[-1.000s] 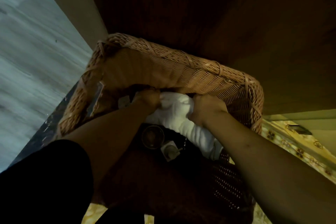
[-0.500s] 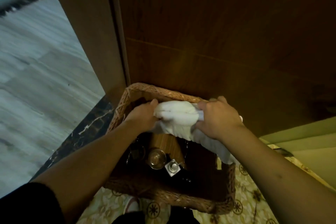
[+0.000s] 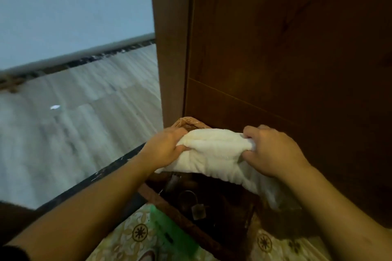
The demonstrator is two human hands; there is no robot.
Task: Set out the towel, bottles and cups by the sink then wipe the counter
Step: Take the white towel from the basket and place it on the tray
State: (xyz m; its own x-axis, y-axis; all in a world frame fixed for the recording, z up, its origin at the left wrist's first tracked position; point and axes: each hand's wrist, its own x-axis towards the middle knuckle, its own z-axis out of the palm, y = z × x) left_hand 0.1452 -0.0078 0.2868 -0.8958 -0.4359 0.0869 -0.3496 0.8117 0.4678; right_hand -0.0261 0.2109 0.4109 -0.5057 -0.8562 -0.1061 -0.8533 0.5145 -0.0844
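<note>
Hands first: your left hand (image 3: 167, 148) is closed on the left end of the white towel (image 3: 214, 152), fingers curled over the top and thumb tucked under, and your right hand (image 3: 273, 150) is pinching the right end the same way, so both have a full grip on a bunched roll of cloth and nothing else. Between them the towel sits humped up, with a loose tail hanging down past your right wrist. It's held in the air just above the wicker basket (image 3: 186, 123), not resting in it. Below the towel, inside the dark basket, you can make out a glass cup (image 3: 187, 198) and what looks like a small bottle (image 3: 198, 211) next to it, but it's too murky down there to count what else there is. Basket sits on the patterned floor (image 3: 137, 233) right up against a brown wooden door (image 3: 286, 59). No sink or surface anywhere in view, so I'd say you're on step one, getting the towel out. Next move, by my guess, is carrying it over to the sink and laying it down, then coming back for the cups and bottles. Gather up that dangling tail so it doesn't snag the glassware.
</note>
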